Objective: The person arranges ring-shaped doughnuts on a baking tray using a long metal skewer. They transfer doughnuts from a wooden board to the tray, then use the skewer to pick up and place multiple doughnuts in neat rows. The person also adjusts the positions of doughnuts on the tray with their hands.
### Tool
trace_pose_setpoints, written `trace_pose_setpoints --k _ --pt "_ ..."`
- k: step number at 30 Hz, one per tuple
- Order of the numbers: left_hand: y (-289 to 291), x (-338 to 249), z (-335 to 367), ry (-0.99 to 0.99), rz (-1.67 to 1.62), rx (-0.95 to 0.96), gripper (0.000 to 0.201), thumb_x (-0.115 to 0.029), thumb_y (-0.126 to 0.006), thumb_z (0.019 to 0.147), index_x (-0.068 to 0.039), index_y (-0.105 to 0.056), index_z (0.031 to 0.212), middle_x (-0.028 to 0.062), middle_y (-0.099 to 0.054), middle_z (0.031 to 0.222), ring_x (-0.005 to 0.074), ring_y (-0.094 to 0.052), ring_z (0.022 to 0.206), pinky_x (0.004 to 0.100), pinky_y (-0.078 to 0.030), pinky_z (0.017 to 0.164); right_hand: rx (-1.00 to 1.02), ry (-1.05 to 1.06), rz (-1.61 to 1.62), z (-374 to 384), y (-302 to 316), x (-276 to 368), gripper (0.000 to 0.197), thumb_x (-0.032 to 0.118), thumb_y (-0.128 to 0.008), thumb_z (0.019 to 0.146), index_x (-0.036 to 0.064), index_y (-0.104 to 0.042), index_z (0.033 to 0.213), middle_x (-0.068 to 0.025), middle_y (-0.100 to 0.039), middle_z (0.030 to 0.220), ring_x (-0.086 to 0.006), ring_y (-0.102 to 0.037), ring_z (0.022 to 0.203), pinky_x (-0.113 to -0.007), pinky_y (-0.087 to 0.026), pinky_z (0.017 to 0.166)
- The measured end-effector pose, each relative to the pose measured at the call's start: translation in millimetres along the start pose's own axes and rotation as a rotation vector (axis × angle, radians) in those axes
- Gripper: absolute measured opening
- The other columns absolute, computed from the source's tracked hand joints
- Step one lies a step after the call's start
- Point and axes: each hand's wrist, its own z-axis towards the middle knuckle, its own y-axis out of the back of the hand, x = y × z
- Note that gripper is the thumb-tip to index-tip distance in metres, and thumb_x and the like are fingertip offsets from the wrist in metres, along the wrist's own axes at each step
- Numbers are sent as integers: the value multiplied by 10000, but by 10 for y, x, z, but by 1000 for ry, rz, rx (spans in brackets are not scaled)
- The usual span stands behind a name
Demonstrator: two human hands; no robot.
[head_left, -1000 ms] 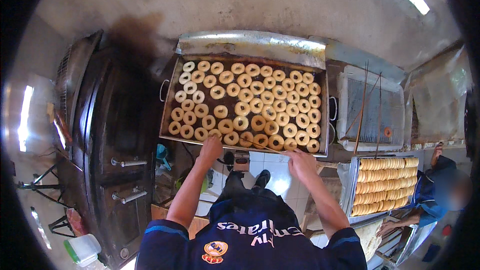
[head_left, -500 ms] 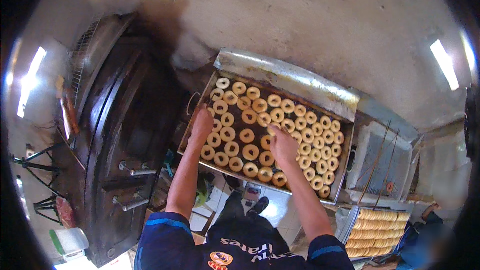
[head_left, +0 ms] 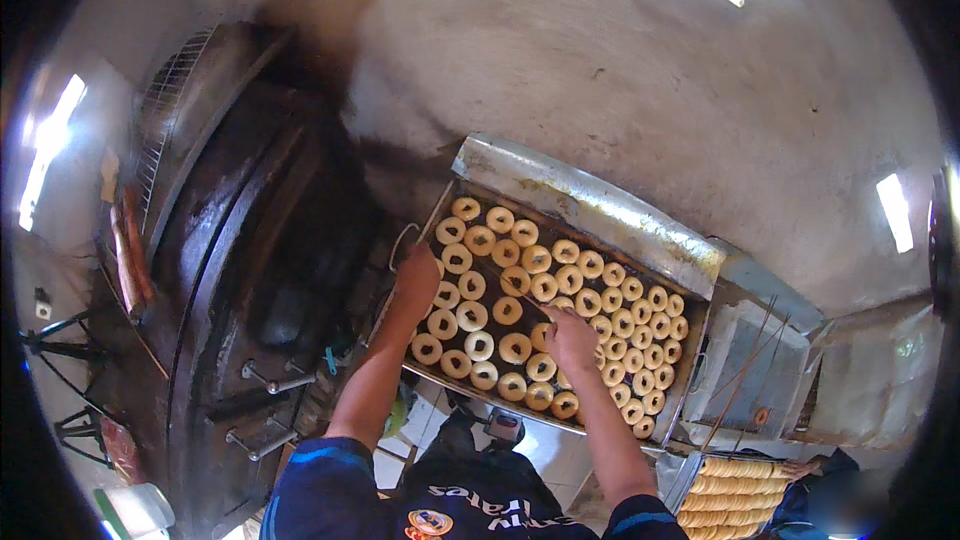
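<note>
Many pale golden ring doughnuts [head_left: 515,348] lie in dark oil in a wide rectangular metal fryer [head_left: 686,395]. My right hand [head_left: 572,340] is closed over the middle of the fryer, gripping a thin stick [head_left: 530,297] that slants up and left among the doughnuts. My left hand [head_left: 418,278] is closed over the fryer's left side, beside the leftmost doughnuts. Its fingertips are hidden, so anything inside it cannot be made out.
A metal splash guard [head_left: 590,205] runs along the fryer's far edge. A draining tray [head_left: 735,360] with long sticks [head_left: 752,365] stands right. Below it, another person's hand [head_left: 800,470] is beside a tray of stacked doughnuts [head_left: 735,488]. A dark oven-like unit [head_left: 230,270] stands left.
The view has shifted, so the fryer appears lower. My right hand still holds the stick, and my left hand stays by the left side. The other person's hand has come to the stacked doughnuts.
</note>
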Motion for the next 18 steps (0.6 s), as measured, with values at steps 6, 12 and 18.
trace_pose_setpoints --k 6,12,18 --pt "-284 184 -11 -42 75 -13 389 -26 -705 961 82 -613 1324 334 -647 1322 467 -727 1138 527 -631 880 -16 -3 142 75 280 331 464 129 -669 927 254 -788 1358 -140 -774 1144 -349 -783 935 -488 -642 798" --pt "-122 -101 -474 26 100 71 387 -52 -678 994 84 -595 1347 326 -633 1340 490 -728 1119 541 -638 912 -15 -54 56 -453 321 -11 398 91 -650 959 236 -806 1295 -104 -784 1087 -344 -768 902 -463 -625 774" --pt "-75 -258 -733 102 35 168 401 -63 -647 1018 88 -580 1383 342 -618 1380 507 -730 1118 559 -640 926 -95 -44 79 -839 415 -201 392 118 -670 950 258 -810 1288 -134 -803 1070 -361 -778 942 -473 -630 811"
